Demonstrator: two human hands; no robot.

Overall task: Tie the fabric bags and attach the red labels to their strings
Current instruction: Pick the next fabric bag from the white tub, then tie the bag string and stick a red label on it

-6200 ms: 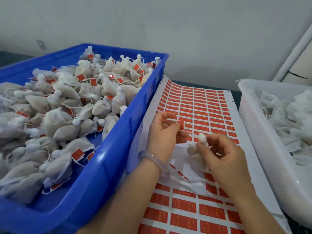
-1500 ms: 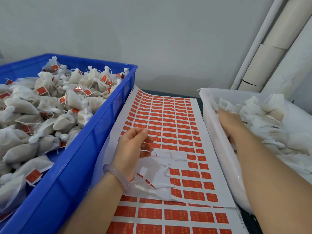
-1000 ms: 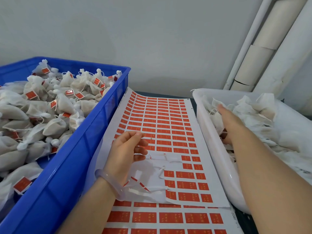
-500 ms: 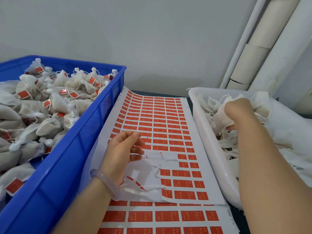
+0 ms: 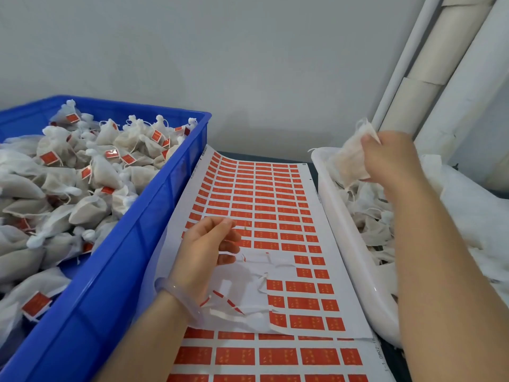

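Grey wall (image 5: 248, 64); sheet of red rectangular labels (image 5: 264, 205) between blue plastic crate (image 5: 132, 244) and white plastic tub (image 5: 355, 244).
Your right hand (image 5: 391, 161) grips a white fabric bag (image 5: 349, 158) above the tub; left hand (image 5: 206, 249) loose, empty, over the sheet.

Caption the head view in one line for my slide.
Right hand holds a fabric bag above the white tub; left hand poised over the red label sheet beside the blue crate.

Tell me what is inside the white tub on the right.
Crumpled white fabric bags fill the white tub; the right hand holds one fabric bag above it. The pile and forearm hide its floor.
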